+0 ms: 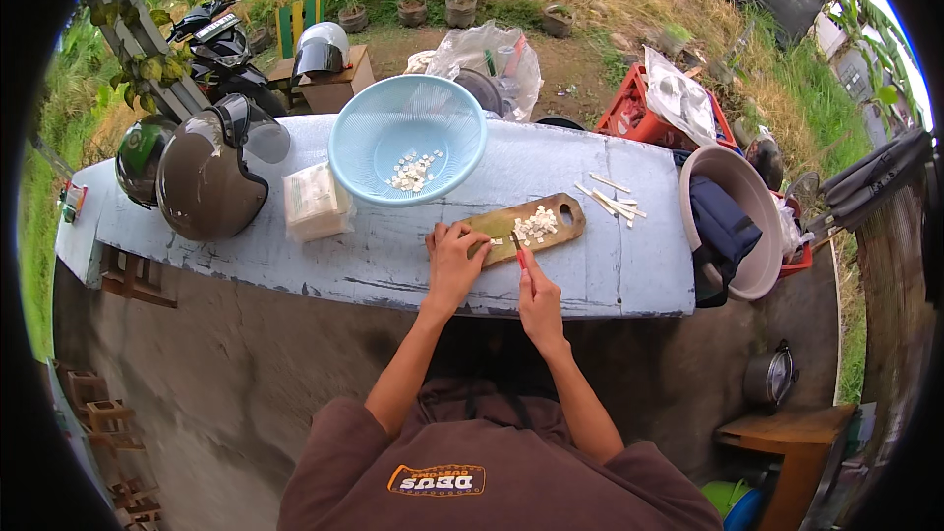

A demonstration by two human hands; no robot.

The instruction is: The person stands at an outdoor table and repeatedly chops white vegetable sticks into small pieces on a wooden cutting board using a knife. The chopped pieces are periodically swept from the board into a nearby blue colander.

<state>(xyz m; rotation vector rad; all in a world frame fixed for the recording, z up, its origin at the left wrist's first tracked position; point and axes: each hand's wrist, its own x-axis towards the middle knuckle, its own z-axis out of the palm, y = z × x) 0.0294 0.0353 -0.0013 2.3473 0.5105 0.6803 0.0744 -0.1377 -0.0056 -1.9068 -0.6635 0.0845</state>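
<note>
A wooden cutting board [509,225] with a hole at its right end lies on the table near its front edge. My right hand [540,297] holds a red-handled knife [520,254], its blade down on the board. My left hand [452,259] rests on the board's left part, fingers bent over a pale piece beside the blade. Small white cubes [536,224] are heaped on the board right of the knife. Several white strips [612,204] lie on the table to the right. Behind the board, a light-blue plastic colander [383,118] holds more white cubes [411,172].
On the table [369,265] stand a brown helmet [203,181], a green helmet [140,162] and a plastic-wrapped white pack [317,200]. At the right edge are a grey basin [763,258] with dark cloth and a red crate [619,99]. A lidded pot [768,376] is at lower right.
</note>
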